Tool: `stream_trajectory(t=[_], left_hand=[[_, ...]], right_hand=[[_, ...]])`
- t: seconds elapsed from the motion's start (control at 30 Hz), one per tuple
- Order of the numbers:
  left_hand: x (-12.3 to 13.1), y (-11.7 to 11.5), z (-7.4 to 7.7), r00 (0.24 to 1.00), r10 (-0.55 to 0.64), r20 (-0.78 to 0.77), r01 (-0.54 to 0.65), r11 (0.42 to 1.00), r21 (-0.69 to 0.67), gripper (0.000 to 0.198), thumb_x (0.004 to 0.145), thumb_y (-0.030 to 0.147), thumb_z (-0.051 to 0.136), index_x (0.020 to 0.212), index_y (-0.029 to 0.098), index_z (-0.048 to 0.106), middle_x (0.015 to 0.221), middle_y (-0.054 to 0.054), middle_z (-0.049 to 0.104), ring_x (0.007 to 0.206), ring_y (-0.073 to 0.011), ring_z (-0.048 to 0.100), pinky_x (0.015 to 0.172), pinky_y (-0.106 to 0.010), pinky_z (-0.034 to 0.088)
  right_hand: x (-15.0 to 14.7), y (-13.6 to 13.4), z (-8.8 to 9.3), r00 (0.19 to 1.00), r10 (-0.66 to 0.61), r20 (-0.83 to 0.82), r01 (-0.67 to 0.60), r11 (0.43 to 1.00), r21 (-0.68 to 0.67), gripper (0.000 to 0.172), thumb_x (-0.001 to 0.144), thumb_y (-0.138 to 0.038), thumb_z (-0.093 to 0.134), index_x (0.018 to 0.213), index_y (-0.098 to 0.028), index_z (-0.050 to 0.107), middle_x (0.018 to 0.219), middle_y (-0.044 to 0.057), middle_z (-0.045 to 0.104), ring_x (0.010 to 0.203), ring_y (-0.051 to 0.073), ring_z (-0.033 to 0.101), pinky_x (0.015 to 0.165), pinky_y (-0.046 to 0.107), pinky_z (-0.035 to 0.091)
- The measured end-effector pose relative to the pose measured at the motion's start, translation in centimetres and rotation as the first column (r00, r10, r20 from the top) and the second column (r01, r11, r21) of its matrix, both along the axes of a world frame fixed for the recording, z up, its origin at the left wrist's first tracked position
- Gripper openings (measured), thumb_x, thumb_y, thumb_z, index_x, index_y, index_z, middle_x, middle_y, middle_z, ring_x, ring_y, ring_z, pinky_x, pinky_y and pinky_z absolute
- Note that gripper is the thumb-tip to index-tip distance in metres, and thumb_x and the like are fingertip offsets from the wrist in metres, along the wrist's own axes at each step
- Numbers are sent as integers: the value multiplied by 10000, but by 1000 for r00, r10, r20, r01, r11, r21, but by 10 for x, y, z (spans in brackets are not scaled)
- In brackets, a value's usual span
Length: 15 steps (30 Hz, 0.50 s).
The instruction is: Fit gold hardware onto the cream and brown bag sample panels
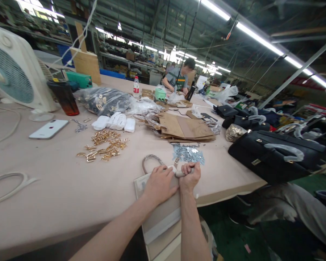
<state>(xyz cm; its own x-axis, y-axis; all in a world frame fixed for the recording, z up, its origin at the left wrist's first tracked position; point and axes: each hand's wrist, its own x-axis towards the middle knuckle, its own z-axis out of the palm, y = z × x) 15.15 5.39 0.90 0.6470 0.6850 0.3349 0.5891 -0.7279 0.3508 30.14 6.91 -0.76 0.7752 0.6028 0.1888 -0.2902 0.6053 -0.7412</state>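
A beige handbag point(163, 221) lies over the table's front edge, with a braided-looking handle point(149, 157) looping up at its far side. My left hand point(158, 185) rests flat on the bag, fingers stretched out, pressing its upper part. Close beside it, my right hand point(189, 177) is closed in a fist around a pale rounded piece point(180, 174) at the bag's top corner; whether that belongs to the bag I cannot tell. A small gold buckle on a strap point(176, 161) stands just beyond the hands. Behind them lies a pile of small silvery-blue metal plates point(190, 154).
Gold-coloured hardware point(105, 143) lies in a heap left of centre, near white bundles point(116, 121) and a phone point(49, 129). Brown paper pieces point(187, 127) are stacked behind. Black handbags point(271, 154) line the right edge. A fan point(13, 69) stands left; a co-worker point(178, 78) works opposite.
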Motion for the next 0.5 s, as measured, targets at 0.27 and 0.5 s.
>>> stream_trajectory(t=[0.27, 0.5], left_hand=[[1, 0, -1, 1000, 6, -8, -7, 999, -33, 452, 911, 502, 642, 1271, 229, 615, 1398, -79, 636, 1312, -308, 474, 1096, -487, 374], [3, 4, -2, 999, 25, -22, -27, 996, -89, 434, 879, 450, 654, 1222, 188, 604, 1274, -116, 680, 1269, -306, 509, 1080, -448, 398]], right_hand=[[-5, 8, -4, 986, -24, 164, 32, 998, -48, 411, 965, -519, 560, 693, -222, 479, 511, -96, 347, 398, 71, 320, 406, 207, 255], [-12, 24, 5, 889, 186, 418, -63, 955, -290, 425, 941, -529, 597, 658, -232, 486, 485, -89, 377, 414, 91, 328, 409, 237, 274]])
